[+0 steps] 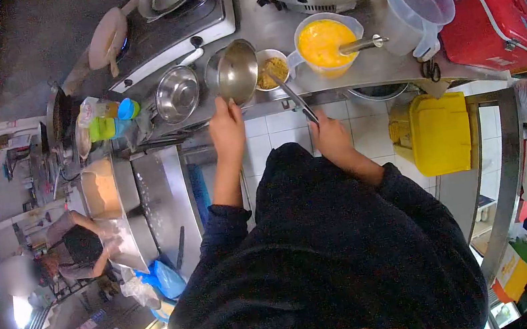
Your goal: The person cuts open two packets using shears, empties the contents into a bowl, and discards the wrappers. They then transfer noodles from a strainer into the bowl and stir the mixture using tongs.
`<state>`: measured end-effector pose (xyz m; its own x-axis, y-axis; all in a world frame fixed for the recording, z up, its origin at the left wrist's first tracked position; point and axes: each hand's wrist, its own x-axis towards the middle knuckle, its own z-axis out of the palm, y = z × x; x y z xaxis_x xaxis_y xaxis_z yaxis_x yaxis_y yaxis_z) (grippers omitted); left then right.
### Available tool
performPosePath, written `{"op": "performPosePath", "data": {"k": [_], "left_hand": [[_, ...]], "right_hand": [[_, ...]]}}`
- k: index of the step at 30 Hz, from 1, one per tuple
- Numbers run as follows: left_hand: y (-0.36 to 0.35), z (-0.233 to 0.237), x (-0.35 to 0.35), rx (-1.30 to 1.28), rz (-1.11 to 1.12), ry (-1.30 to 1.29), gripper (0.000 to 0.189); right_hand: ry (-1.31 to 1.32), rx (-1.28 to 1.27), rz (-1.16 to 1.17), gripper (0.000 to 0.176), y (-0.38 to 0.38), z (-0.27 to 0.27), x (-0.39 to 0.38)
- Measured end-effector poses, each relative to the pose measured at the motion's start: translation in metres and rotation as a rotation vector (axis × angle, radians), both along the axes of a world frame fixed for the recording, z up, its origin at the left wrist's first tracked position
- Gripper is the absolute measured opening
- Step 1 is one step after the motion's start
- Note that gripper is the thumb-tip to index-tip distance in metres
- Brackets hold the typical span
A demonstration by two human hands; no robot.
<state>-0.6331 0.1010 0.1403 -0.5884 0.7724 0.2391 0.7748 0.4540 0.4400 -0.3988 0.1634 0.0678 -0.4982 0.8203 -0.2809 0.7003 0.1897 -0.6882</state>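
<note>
My left hand [227,128] is closed on the rim of a steel bowl [238,74], which is tilted so that its inside faces me. In my right hand [333,136] is a long slim metal utensil with dark edges [297,100]; whether it is a pair of tongs cannot be made out. Its far end reaches a small white bowl [261,87] of crumbly yellow-brown food [275,70]. Just right of that stands a clear jug [352,21] of yellow-orange liquid [320,42], with a metal tool [364,44] resting in it.
Left of the tilted bowl sits another steel bowl [177,94]. A gas stove [180,48] with pans is behind. Empty-looking plastic jugs [419,1] and a red bag [493,24] lie right. Below the counter is a yellow bin [441,133]. Another person [80,247] works at far left.
</note>
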Motion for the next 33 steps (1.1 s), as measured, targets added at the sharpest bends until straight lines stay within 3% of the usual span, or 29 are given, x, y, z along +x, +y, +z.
{"op": "performPosePath", "data": {"k": [9, 12, 18, 24, 29, 33], "left_hand": [[-0.014, -0.036, -0.066, 0.414, 0.15, -0.761, 0.02], [-0.006, -0.045, -0.092, 0.408, 0.176, -1.035, 0.026], [0.026, -0.11, -0.137, 0.287, 0.195, -1.312, 0.03], [0.059, -0.146, -0.142, 0.288, 0.145, -1.488, 0.029], [0.047, -0.132, -0.145, 0.325, 0.055, -1.568, 0.026], [0.033, -0.133, -0.164, 0.268, 0.103, -1.564, 0.027]], "right_hand": [[0.031, -0.014, 0.024, 0.035, 0.007, 0.018, 0.003], [0.059, -0.054, 0.043, 0.039, 0.01, 0.032, 0.006], [0.282, -0.115, -0.003, 0.037, 0.004, 0.018, -0.022], [0.381, -0.072, -0.036, 0.041, 0.005, 0.027, -0.127], [0.317, 0.245, -0.042, 0.044, 0.024, 0.012, -0.218], [0.173, 0.298, -0.035, 0.051, 0.018, -0.018, -0.246]]}}
